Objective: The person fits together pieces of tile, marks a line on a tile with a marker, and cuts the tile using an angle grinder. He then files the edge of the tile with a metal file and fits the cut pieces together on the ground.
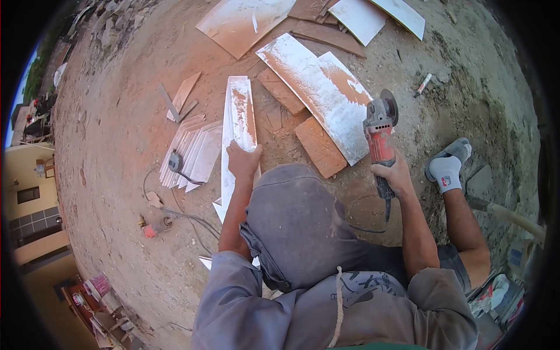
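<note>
My right hand (395, 174) is wrapped round the red and grey body of an angle grinder (381, 143). The grinder's disc (389, 107) points up and away, just right of a white, dust-covered tile (344, 111). From the grinder's lower end a cable runs down to the left. My left hand (244, 160) grips the near part of long, narrow tile strips (238, 111), white with orange dust. Two orange-brown blocks (320, 147) lie under and beside the wide tile.
Fanned tile pieces (195, 149) lie at left with a cable plug (175, 161) on them. Another red power tool (156, 227) rests on the dirt. More tiles (245, 23) lie at the top. A marker (423, 85) is at right, above a socked foot (448, 169). A grey cap (297, 227) fills the lower middle.
</note>
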Available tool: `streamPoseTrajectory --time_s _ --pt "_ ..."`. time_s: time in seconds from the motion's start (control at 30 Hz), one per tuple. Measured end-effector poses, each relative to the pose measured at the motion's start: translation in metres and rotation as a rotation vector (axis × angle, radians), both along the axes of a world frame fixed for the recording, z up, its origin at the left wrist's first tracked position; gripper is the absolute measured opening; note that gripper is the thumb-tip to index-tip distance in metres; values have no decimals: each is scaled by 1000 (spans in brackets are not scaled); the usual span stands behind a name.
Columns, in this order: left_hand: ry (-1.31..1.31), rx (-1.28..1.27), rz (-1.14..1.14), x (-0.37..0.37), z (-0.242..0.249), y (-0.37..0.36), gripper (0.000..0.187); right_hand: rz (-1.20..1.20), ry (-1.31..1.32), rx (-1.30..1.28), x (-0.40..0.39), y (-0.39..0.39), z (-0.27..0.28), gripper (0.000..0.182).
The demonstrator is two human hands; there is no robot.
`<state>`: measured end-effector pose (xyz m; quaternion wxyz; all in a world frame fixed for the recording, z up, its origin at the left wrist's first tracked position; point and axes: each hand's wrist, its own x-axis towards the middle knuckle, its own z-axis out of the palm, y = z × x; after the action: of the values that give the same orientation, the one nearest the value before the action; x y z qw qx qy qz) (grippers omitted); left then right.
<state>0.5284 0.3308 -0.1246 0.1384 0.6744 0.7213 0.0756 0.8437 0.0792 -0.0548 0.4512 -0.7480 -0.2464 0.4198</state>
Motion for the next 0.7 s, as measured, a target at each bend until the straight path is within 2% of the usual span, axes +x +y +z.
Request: streamPoseTrajectory --time_s 0.17,0.3,0.37,0.43,0.47,0.53,0.57,0.63,0.67,0.7 --pt "66 -10 -98 2 -4 -11 92 52 -24 41 -2 -2 1 54" --pt "63 1 -79 6 -12 -10 92 54 -11 13 1 0 10 54" --pt "254 -76 -55 8 -12 -6 90 61 -64 20 1 2 18 54" --pt "355 -130 -28 6 -20 5 83 51 -102 14 5 3 17 55" --pt "396 130 -114 -9 -49 5 66 52 -130 13 7 2 21 55" --pt "306 243 -197 0 -8 0 51 15 -137 -4 6 3 40 54" --pt "283 255 -212 9 14 8 51 36 -79 39 8 5 40 53" --pt "-499 -309 -261 22 60 23 47 61 24 125 4 12 54 50" --pt "-505 -297 -265 31 82 22 47 61 16 136 0 15 65 50" --pt "-656 -264 -366 45 105 18 47 49 73 151 -4 19 76 50"
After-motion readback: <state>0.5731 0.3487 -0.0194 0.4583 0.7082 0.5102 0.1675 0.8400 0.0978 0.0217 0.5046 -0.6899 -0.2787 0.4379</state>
